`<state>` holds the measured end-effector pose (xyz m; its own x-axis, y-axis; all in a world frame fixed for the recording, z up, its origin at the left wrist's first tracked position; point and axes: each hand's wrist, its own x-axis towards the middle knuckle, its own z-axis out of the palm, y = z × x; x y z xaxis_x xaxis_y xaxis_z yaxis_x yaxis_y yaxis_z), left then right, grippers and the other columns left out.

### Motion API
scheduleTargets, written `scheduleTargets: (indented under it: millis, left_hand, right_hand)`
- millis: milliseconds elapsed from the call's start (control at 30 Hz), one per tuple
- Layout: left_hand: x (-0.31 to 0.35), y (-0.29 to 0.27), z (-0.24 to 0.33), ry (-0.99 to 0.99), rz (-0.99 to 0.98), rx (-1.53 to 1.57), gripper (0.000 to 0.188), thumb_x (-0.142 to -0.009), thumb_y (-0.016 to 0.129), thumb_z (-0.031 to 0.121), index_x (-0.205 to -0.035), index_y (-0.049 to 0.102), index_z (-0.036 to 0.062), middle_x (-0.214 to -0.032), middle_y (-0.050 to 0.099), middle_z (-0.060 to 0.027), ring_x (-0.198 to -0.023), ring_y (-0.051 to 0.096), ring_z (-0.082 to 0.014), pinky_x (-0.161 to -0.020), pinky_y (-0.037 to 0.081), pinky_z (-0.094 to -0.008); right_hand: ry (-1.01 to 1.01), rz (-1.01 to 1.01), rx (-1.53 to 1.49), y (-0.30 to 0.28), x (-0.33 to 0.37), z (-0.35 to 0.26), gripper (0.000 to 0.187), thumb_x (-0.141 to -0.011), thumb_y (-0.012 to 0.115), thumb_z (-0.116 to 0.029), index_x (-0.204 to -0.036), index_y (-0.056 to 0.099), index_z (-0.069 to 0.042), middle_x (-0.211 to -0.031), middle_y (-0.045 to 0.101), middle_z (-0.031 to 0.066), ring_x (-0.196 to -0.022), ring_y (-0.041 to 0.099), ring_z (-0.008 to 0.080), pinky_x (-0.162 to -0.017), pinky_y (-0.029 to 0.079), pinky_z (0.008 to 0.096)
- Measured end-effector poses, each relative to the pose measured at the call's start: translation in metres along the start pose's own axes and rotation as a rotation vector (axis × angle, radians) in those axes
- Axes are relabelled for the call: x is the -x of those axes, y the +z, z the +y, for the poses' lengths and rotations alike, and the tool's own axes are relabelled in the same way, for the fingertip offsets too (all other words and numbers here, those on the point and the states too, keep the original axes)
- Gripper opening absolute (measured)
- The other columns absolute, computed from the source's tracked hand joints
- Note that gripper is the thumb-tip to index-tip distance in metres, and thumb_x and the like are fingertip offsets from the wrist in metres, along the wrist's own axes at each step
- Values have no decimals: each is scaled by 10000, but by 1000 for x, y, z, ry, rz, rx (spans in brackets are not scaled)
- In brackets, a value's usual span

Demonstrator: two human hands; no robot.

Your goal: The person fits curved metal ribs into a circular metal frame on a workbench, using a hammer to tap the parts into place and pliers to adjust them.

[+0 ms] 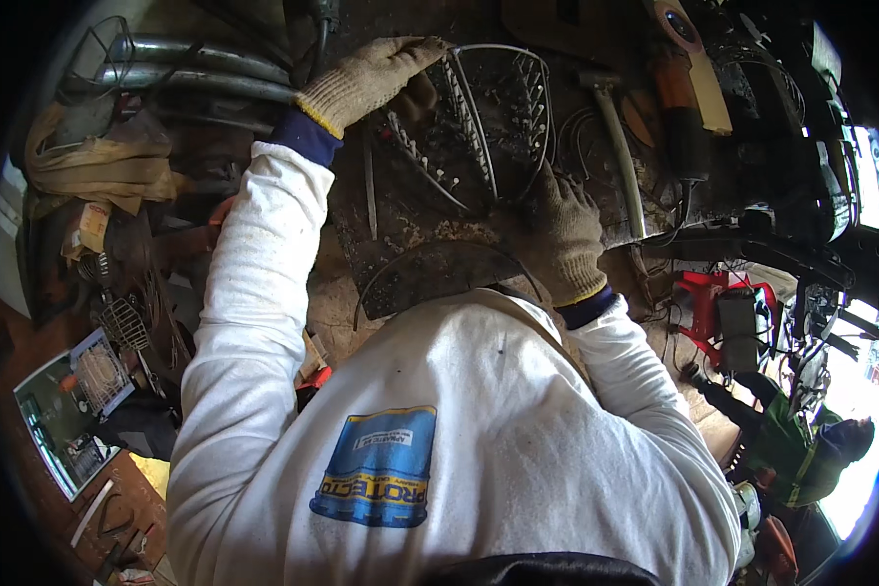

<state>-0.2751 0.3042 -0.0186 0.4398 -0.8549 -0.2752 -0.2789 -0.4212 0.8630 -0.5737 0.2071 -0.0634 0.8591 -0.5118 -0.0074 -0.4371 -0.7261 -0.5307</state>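
A curved metal rod frame (471, 122) lies on the dark worktop (400, 278), with rows of short studs along its inner rods. My left hand (376, 80), in a beige knitted glove, reaches to the frame's far left corner, its fingers pressed together on the rod end. At the frame's near right side, my right hand (568, 234) wears a matching glove. Its fingers are bent against the outer rod, and part of their grip is hidden. A thin flat metal bar (369, 186) rests left of the frame.
Right of the frame lie a hammer (619, 156) and an orange angle grinder (676, 88) with its cable. Metal pipes (205, 78) and a brown cloth (103, 161) are at the far left. Another person (801, 454) is at the right, near a red stand (698, 308).
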Motion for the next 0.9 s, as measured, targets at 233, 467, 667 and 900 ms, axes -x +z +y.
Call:
scheduleTargets:
  millis: [233,467,667,900]
  left_hand:
    - [-5,4,2,-92,25,25,540,-1054,550,528,-1285,650,50,-944,761,-100,-789,733,-167,-745,590,-288]
    - [-3,10,-2,44,141,-80,482,-1073,551,470,-1273,660,45,-944,761,-73,-814,732,-155,-813,589,-285]
    - [-11,28,-46,275,457,-839,466,-1100,431,429,-1408,561,103,-1312,636,-193,-1203,614,-350,-999,506,-466]
    - [1,43,-66,311,648,-1791,517,-1098,446,447,-1474,517,100,-1361,613,-199,-1202,625,-354,-884,584,-455]
  right_hand:
    - [-38,111,47,1,0,-1,786,-795,812,-451,-1428,528,-82,-1193,681,194,-1137,629,413,-951,500,539]
    - [-2,93,58,6,8,2,871,-807,778,-523,-1490,464,-83,-1380,588,204,-1285,541,432,-1090,408,554]
    - [-163,212,221,7,12,9,644,-810,767,-514,-1303,640,-120,-1382,605,153,-1319,522,388,-1122,376,550]
    - [-290,223,137,7,5,21,355,-800,774,-394,-1045,762,-138,-1261,686,94,-1174,631,330,-1007,468,521]
